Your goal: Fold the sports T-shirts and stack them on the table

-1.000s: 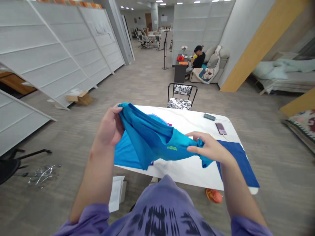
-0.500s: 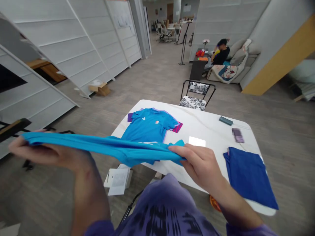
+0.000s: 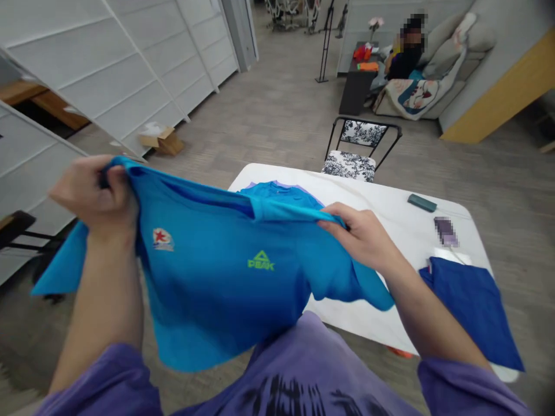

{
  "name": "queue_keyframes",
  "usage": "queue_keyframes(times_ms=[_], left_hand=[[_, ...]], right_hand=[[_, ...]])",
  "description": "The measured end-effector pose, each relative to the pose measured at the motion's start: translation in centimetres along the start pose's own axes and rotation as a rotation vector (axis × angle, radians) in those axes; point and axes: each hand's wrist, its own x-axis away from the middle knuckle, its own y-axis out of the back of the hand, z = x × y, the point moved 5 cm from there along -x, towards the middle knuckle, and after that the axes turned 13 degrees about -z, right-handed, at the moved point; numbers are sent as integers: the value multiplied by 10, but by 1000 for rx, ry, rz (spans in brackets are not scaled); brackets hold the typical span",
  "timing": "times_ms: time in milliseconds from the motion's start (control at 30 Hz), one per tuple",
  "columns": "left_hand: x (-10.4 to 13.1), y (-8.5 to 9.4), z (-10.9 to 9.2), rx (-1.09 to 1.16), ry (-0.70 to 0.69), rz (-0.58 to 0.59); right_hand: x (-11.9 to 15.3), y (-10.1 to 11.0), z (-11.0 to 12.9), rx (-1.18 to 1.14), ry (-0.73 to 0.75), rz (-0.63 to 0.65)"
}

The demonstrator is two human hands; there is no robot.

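You hold the shirt [image 3: 225, 277] up in the air by its shoulders, front towards you, its collar stretched between your hands and its hem hanging low before your body, on the near side of the table [image 3: 381, 208]. Your left hand [image 3: 97, 190] is clenched round one shoulder; your right hand [image 3: 359, 234] pinches the other between thumb and fingers. One sleeve hangs out beyond your left wrist, the other droops under your right hand.

The collar line slopes down to the right, so the shirt could end up skewed if your hands stay at unequal heights. Your right pinch looks the slighter hold; a hard sideways pull could slip the cloth out of it or strain the neckline. The hem hangs loose, so lowering the shirt too near yourself could catch it on the table's edge or bunch it underneath. Beyond the shirt lies the pile [image 3: 281, 190], blue with a lilac edge, mostly hidden from you; a sweeping hem or sleeve could ruffle it. A wide swing to the right could brush the navy cloth [image 3: 472, 306] or the phone [image 3: 444, 230].
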Motion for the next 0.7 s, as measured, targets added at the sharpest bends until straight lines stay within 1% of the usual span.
queue_keyframes(times_ms=[33, 100, 167, 233, 267, 300, 333, 367, 400, 433, 467, 500, 533, 567, 600, 633, 667, 700], left_hand=[[-1, -47, 20, -21, -68, 62], [7, -149, 58, -19, -148, 195], [25, -254, 88, 35, -132, 334], [52, -354, 107, 62, -80, 494], [67, -399, 113, 64, -50, 574], [83, -439, 117, 64, -22, 644], [99, -473, 119, 62, 0, 700], [115, -501, 121, 61, 13, 742], [132, -523, 124, 61, 19, 774], [148, -538, 128, 62, 24, 802], [166, -545, 134, 59, 30, 831], [184, -545, 142, 53, 40, 863], [203, -538, 152, 42, 56, 898], [222, -523, 163, 23, 78, 932], [241, -503, 177, -6, 105, 963], [261, -478, 191, -49, 141, 990], [280, -449, 206, -112, 191, 1015], [299, -417, 221, -186, 252, 1047]], right_hand=[[-23, -16, -28, 25, -52, -6], [-67, -52, -94, 57, -139, -3], [-108, -91, -168, 83, -203, 10], [-143, -131, -244, 134, -253, 30], [-157, -150, -281, 178, -283, 35], [-168, -167, -317, 237, -323, 27], [-175, -183, -349, 309, -369, 5], [-176, -197, -376, 387, -416, -26], [-172, -210, -398, 460, -457, -64], [-162, -224, -413, 512, -489, -96], [-145, -239, -421, 535, -515, -112], [-121, -255, -423, 528, -547, -111], [-92, -272, -420, 491, -590, -90], [-57, -291, -413, 435, -666, -57], [-18, -310, -403, 370, -779, -3], [24, -331, -391, 300, -898, 87], [65, -353, -376, 230, -1005, 180], [103, -371, -361, 180, -1101, 241]])
